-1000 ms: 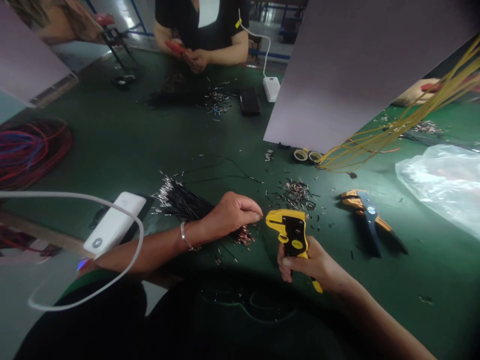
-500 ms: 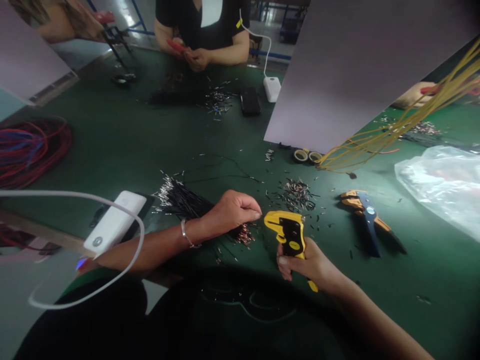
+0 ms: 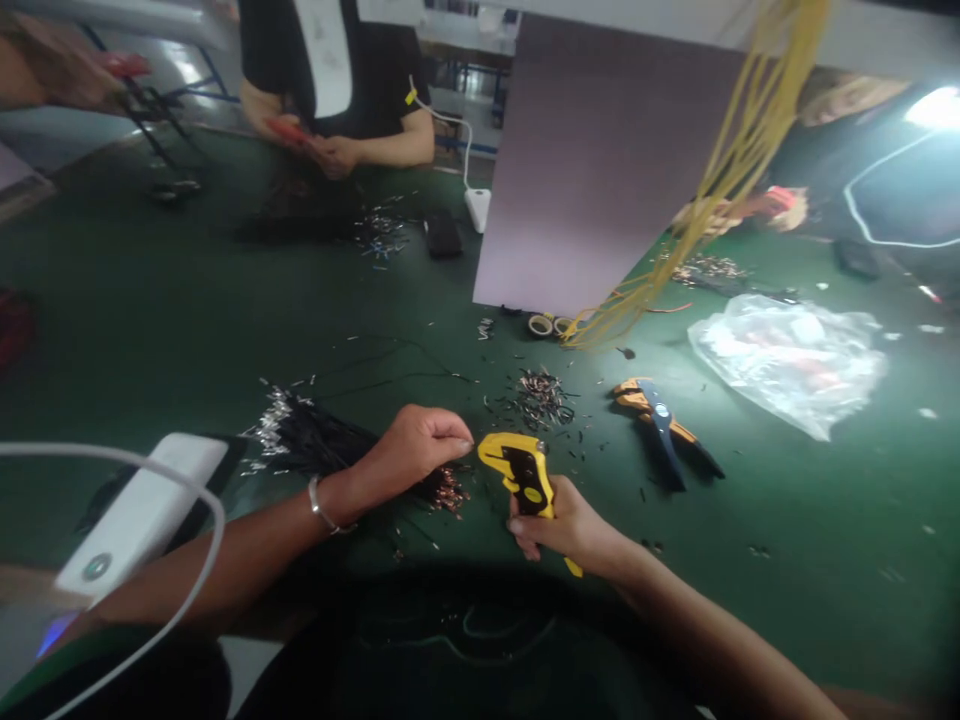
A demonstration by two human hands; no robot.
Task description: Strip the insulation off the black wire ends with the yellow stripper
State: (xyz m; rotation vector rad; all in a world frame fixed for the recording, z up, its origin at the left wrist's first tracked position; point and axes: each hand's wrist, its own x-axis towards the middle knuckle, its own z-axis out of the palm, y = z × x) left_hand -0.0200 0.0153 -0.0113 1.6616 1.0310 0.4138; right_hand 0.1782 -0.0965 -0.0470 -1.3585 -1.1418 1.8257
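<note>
My left hand (image 3: 416,445) is pinched at the fingertips, close to the jaws of a yellow wire stripper (image 3: 525,478); what it pinches is too small to make out. My right hand (image 3: 559,525) is wrapped round the stripper's handles. Under and beside my left hand lies a bundle of black wires (image 3: 322,432), with silvery ends at the left and copper ends (image 3: 450,490) at the right. Beyond the stripper is a heap of small black and copper scraps (image 3: 540,398).
Blue-and-orange pliers (image 3: 660,415) and a clear plastic bag (image 3: 795,360) lie to the right. A white power bank (image 3: 142,510) with a cable is at the left. Tape rolls (image 3: 541,325) sit below a hanging panel (image 3: 585,170) and yellow wires (image 3: 742,150). People work across the green table (image 3: 187,300).
The view has turned to the right, so the scene sits further left and more of the right side shows. Both hands keep nearly the same pose at the stripper.
</note>
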